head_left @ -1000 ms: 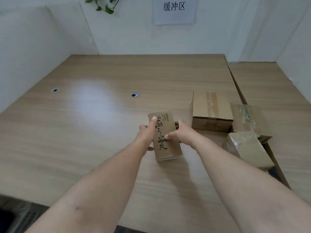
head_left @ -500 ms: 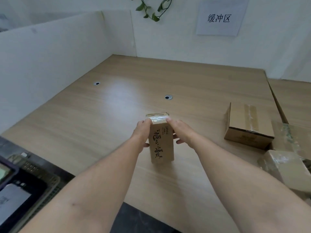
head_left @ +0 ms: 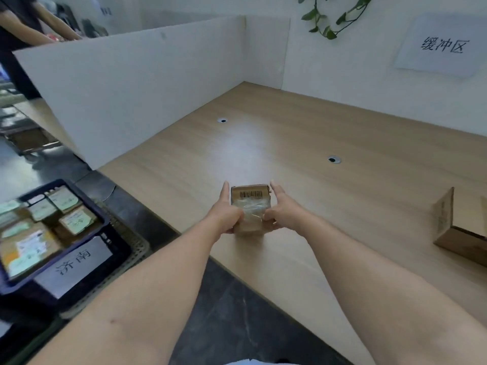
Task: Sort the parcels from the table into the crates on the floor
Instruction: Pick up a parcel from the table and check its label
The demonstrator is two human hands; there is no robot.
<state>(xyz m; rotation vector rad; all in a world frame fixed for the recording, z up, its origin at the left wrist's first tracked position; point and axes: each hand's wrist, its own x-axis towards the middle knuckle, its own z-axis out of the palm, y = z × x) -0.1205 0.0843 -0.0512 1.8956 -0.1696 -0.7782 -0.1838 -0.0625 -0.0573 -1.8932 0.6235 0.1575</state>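
- The left hand (head_left: pixel 227 215) and the right hand (head_left: pixel 282 210) grasp one small cardboard parcel (head_left: pixel 250 206) between them. Each hand is on one side, with the thumb curled onto the near face.
- The parcel stands upright over the near left part of the wooden table (head_left: pixel 329 219), close to the table's edge. A barcode label is on its top and clear tape is wrapped around it. I cannot tell if its bottom rests on the table or is a little above it.
- On the floor at the left, lower than the table, there is a dark blue crate (head_left: pixel 87 202) with a white sign (head_left: pixel 75 262) on its near wall. Several parcels with pale green labels (head_left: pixel 76 219) already lie inside, so I judge that a part of the sorting is done.
- The parcel in the hands is not yet in any crate. In my judgement the present step is to carry it off the table to the left and down to a crate. I cannot say which crate is the correct one.
- At the right edge of the view one more taped cardboard box (head_left: pixel 456 227) lies on the table, well apart from the hands, so at least this one is left to sort. What is further to the right is not visible.
- A white partition (head_left: pixel 131 88) stands along the far left side of the table. Beyond it, far left, an arm of another person (head_left: pixel 56 25) is seen.
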